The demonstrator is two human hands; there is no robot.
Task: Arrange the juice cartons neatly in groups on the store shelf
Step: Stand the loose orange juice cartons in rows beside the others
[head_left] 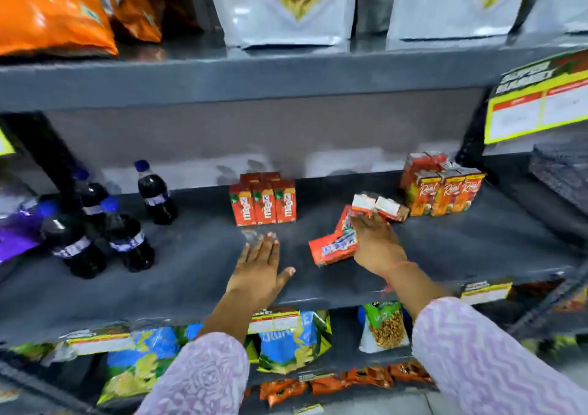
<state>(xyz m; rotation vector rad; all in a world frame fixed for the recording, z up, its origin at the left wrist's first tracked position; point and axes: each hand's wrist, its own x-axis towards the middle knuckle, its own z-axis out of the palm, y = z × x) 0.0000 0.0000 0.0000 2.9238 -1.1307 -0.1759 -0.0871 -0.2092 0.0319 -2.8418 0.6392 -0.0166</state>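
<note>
A neat group of upright red juice cartons [263, 203] stands mid-shelf on the grey shelf [197, 265]. At the right rear stands a second upright group of orange cartons [445, 191]. Between them lie several tipped cartons [334, 246], with two more [380, 206] on their sides behind. My right hand [375, 242] rests palm down over the lying cartons, fingers on them; a firm grip is not visible. My left hand [259, 268] lies flat on the bare shelf, fingers spread, just in front of the red group and holding nothing.
Dark soda bottles [105, 226] cluster at the shelf's left. Snack bags fill the shelf above [286, 10] and the shelf below [292, 338]. A yellow price sign [537, 102] hangs at the upper right beside a dark upright post.
</note>
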